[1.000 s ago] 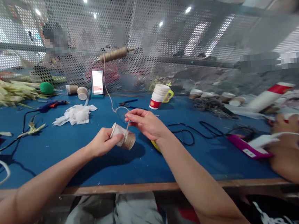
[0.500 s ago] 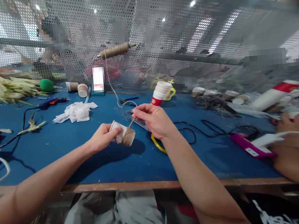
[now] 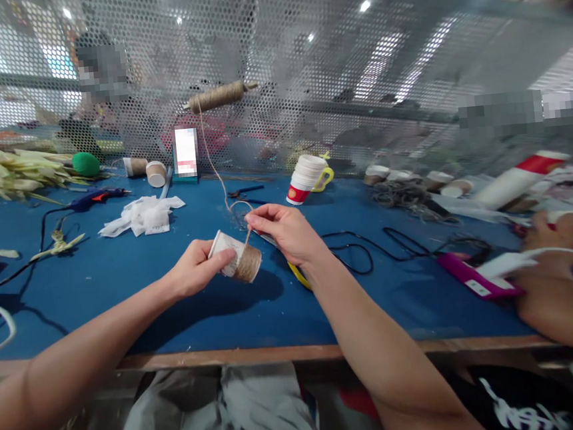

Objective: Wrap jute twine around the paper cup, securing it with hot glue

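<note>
My left hand [image 3: 198,266] is closed round a white paper cup [image 3: 227,244], tilted on its side over the table. Brown twine [image 3: 248,264] is wound in a band about the cup's lower part. Just to the right, my right hand [image 3: 280,229] pinches the free strand, which runs taut from the cup to my fingertips. Beyond the pinch the strand loops across the table and rises to a twine spool [image 3: 216,96] on a rod at the mesh screen. Scissors with a yellow handle [image 3: 299,275] lie partly hidden beneath my right hand.
Stacked paper cups [image 3: 306,178] stand behind my right hand. White cloth [image 3: 142,215], a glue gun [image 3: 95,197] and twine-wrapped cups [image 3: 156,173] are at left. A black cable [image 3: 363,236] and a purple power strip [image 3: 477,277] lie right, beside another person's hand [image 3: 549,239].
My right hand has shifted slightly left and down, closer to the cup, with the strand still pinched. The cup has turned slightly in my left hand. The whole view has shifted a little.
</note>
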`<state>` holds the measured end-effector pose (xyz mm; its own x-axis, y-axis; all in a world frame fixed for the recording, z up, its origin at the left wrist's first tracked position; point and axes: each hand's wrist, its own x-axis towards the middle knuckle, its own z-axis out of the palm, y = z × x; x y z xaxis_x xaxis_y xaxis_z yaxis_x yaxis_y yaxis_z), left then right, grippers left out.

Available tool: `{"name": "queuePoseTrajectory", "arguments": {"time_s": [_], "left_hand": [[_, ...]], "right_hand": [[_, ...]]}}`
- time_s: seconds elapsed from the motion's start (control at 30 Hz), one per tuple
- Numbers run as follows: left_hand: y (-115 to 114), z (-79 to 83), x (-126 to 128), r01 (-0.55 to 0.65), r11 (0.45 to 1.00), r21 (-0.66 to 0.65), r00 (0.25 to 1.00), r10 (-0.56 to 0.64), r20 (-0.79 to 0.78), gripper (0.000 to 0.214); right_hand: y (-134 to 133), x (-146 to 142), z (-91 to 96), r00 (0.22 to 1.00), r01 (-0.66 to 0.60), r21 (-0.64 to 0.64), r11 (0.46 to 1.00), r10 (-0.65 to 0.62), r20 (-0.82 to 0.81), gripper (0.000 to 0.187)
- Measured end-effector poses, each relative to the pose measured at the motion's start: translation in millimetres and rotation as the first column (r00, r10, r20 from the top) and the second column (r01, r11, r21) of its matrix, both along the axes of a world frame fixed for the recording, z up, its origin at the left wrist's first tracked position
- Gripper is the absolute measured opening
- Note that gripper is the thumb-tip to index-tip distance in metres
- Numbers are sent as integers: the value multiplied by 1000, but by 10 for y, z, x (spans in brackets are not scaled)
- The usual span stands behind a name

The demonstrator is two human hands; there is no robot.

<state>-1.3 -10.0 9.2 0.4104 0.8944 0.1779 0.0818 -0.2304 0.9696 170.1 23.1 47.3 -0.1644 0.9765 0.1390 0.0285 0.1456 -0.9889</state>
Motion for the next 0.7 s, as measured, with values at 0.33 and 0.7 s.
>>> {"name": "queuePoseTrajectory", "arguments": {"time_s": [0.33,0.7], "left_hand": [[-25,11,-16,-5,997,76,999,8,-41,33],[-55,43,-23,1,977,213,997,14,-70,30]], "right_hand": [[-11,-12,-22,995,-5,-10,1000,6,97,16],[-26,-44,-42,990,-32,-33,999,36,134,15]]}}
